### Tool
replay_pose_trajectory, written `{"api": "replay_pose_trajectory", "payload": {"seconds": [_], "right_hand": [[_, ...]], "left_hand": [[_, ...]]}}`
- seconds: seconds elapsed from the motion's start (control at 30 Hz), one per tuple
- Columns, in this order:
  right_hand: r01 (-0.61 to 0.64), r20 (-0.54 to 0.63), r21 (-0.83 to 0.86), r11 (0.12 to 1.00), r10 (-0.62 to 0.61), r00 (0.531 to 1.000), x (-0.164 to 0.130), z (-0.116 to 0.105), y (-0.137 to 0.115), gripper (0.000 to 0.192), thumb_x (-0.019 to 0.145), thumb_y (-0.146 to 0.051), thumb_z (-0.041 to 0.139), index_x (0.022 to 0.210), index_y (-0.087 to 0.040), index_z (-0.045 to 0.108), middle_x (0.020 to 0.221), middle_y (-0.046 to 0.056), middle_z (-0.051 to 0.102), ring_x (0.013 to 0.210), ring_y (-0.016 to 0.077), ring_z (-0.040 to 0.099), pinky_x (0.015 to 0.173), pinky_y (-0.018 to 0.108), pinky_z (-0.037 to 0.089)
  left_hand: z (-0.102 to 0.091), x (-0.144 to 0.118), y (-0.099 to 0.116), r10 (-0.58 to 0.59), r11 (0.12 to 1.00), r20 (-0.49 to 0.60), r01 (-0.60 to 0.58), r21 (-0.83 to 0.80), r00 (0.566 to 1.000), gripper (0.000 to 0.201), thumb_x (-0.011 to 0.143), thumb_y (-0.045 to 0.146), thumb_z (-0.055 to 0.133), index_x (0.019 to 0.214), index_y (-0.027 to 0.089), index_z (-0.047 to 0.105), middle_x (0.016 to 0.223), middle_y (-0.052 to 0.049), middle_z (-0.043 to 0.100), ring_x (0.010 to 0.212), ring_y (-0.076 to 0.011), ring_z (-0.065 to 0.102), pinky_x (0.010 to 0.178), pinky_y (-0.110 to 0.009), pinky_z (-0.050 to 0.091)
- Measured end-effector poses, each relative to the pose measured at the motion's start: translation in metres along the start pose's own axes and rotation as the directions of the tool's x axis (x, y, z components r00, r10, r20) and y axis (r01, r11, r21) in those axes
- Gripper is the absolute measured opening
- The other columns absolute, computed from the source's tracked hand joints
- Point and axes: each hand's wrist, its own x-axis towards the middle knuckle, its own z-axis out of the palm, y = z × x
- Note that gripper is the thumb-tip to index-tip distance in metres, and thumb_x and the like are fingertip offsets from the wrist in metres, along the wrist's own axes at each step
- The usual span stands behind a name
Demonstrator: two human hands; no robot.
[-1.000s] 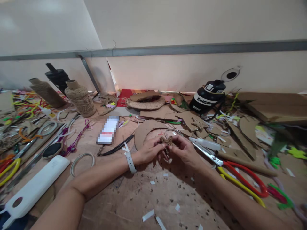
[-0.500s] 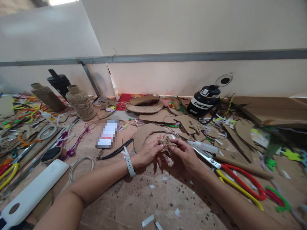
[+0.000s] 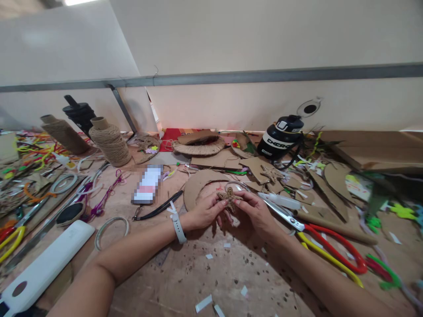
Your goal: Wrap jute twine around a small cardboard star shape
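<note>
A small star wrapped in brown twine (image 3: pixel 230 199) is held up between my two hands, above the table. My left hand (image 3: pixel 209 210) pinches its left side, with the thumb on the front. From the other side, my right hand (image 3: pixel 253 208) grips the star's right points between thumb and fingers. Some fingers behind the star are partly hidden. Just behind my hands lies a cardboard ring (image 3: pixel 194 187), partly covered by them. Close to my right hand rest a white glue bottle (image 3: pixel 280 201) and large scissors with red and yellow handles (image 3: pixel 297 224).
Twine spools (image 3: pixel 107 143) stand at the back left, and a black bottle (image 3: pixel 279 138) at the back right. A phone (image 3: pixel 147 185), a strap (image 3: pixel 161 208) and a white device (image 3: pixel 49 264) lie to the left. Another twine star (image 3: pixel 271 173) rests among cardboard scraps.
The star has tilted slightly between my fingers, and my grip on it has shifted a little. Both hands stay in nearly the same place.
</note>
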Motion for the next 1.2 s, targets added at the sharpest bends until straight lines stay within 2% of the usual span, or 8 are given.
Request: {"api": "replay_pose_trajectory", "payload": {"seconds": [0.2,0.37,0.6,0.83,0.93,1.03,1.1,1.2], "right_hand": [[0.006,-0.012,0.053,0.999,-0.006,1.000,-0.0011,0.0048,0.0022,0.025,0.075,-0.044,0.077,0.089,-0.024,0.071,0.091,0.001,0.071,0.083,0.0214,0.065,0.079,0.036,0.052],[0.001,0.008,0.055,0.998,-0.001,1.000,-0.0010,0.0046,-0.0014,0.025,0.077,-0.042,0.074,0.095,-0.025,0.072,0.096,0.003,0.073,0.088,0.0232,0.066,0.081,0.037,0.052],[0.011,-0.018,0.029,1.000,-0.011,1.000,-0.0028,0.0069,-0.0064,0.029,0.075,-0.045,0.075,0.094,-0.024,0.073,0.099,0.004,0.074,0.091,0.0248,0.067,0.083,0.038,0.052],[0.008,-0.030,0.033,0.999,-0.007,1.000,-0.0017,0.0080,0.0012,0.026,0.075,-0.045,0.076,0.090,-0.025,0.071,0.090,0.002,0.072,0.083,0.0226,0.066,0.082,0.039,0.053],[0.052,-0.051,-0.019,0.998,-0.052,0.997,-0.0004,0.0079,0.0007,0.029,0.076,-0.046,0.074,0.097,-0.026,0.072,0.099,0.004,0.073,0.095,0.0260,0.066,0.088,0.042,0.053],[0.116,-0.059,-0.046,0.992,-0.119,0.991,0.0008,0.0049,-0.0008,0.034,0.081,-0.050,0.067,0.106,-0.027,0.072,0.115,0.005,0.071,0.109,0.0278,0.063,0.095,0.042,0.050],[0.106,-0.077,-0.072,0.992,-0.111,0.991,0.0010,0.0027,-0.0017,0.035,0.085,-0.054,0.062,0.103,-0.026,0.073,0.109,0.005,0.072,0.100,0.0262,0.065,0.086,0.039,0.053],[0.084,-0.122,-0.166,0.983,-0.105,0.987,0.0006,0.0016,-0.0035,0.035,0.084,-0.057,0.063,0.086,-0.023,0.072,0.078,0.002,0.069,0.073,0.0212,0.060,0.068,0.034,0.050]], "left_hand": [[0.0037,0.0054,-0.0047,0.104,0.994,-0.059,-0.101,0.052,0.993,0.052,0.090,0.064,0.052,0.105,0.015,0.051,0.077,-0.003,0.067,0.061,-0.0115,0.063,0.051,-0.021,0.050],[0.0052,0.0071,-0.0023,0.059,0.998,-0.014,-0.059,-0.017,0.998,0.051,0.089,0.064,0.054,0.107,0.016,0.050,0.072,0.000,0.064,0.053,-0.0107,0.059,0.048,-0.022,0.050],[0.0059,0.0077,-0.0087,0.070,0.998,-0.054,-0.070,-0.005,0.996,0.049,0.089,0.064,0.054,0.099,0.016,0.051,0.074,-0.001,0.065,0.052,-0.0090,0.058,0.046,-0.020,0.049],[0.0051,0.0082,-0.0097,0.146,0.989,-0.075,-0.143,0.037,0.986,0.049,0.092,0.059,0.053,0.112,0.014,0.055,0.077,-0.002,0.068,0.065,-0.0118,0.063,0.059,-0.022,0.053],[0.0043,0.0090,-0.0065,0.158,0.986,-0.097,-0.153,0.060,0.983,0.051,0.091,0.061,0.054,0.111,0.014,0.057,0.083,-0.003,0.068,0.070,-0.0119,0.064,0.063,-0.022,0.054],[0.0041,0.0081,-0.0018,0.070,0.997,-0.062,-0.072,-0.029,0.996,0.057,0.087,0.065,0.057,0.116,0.015,0.053,0.078,-0.001,0.066,0.058,-0.0110,0.062,0.053,-0.022,0.052],[0.0033,0.0068,-0.0004,0.017,0.995,-0.041,-0.021,-0.100,0.999,0.058,0.086,0.064,0.059,0.118,0.016,0.052,0.077,-0.001,0.066,0.053,-0.0113,0.061,0.048,-0.021,0.050],[0.0001,0.0057,-0.0014,-0.037,0.982,-0.024,0.032,-0.187,0.999,0.059,0.084,0.063,0.061,0.119,0.016,0.053,0.080,-0.004,0.069,0.055,-0.0144,0.065,0.047,-0.023,0.052]]}}
